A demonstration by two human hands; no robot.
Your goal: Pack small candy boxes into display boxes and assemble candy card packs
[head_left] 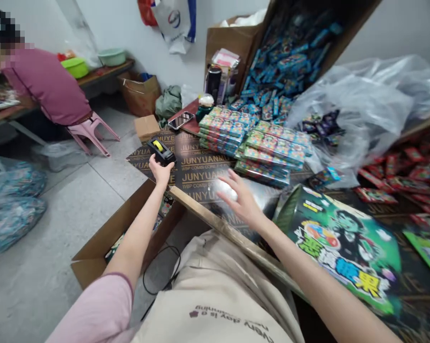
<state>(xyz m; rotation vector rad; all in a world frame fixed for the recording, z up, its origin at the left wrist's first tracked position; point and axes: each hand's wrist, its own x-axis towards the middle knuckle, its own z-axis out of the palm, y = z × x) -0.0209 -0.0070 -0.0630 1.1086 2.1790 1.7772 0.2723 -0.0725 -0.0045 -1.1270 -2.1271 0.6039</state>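
Observation:
My left hand (161,170) is wrapped round the near end of a black tape dispenser (164,151) with a yellow core, at the left corner of the dark printed board tabletop (195,162). Over the board's middle, my right hand (241,197) has its fingers spread and holds nothing. Just beyond it, flat colourful candy packs lie in two stacks, a left stack (220,128) and a right stack (268,152). To the right of my right forearm lies a large green printed bag (343,247).
A cardboard box (104,238) stands open on the floor at my left. Blue packets (286,71) spill from a tilted box behind the stacks. Red packets (390,166) and clear plastic (361,105) lie at right. A person (50,85) sits on a pink stool (89,128).

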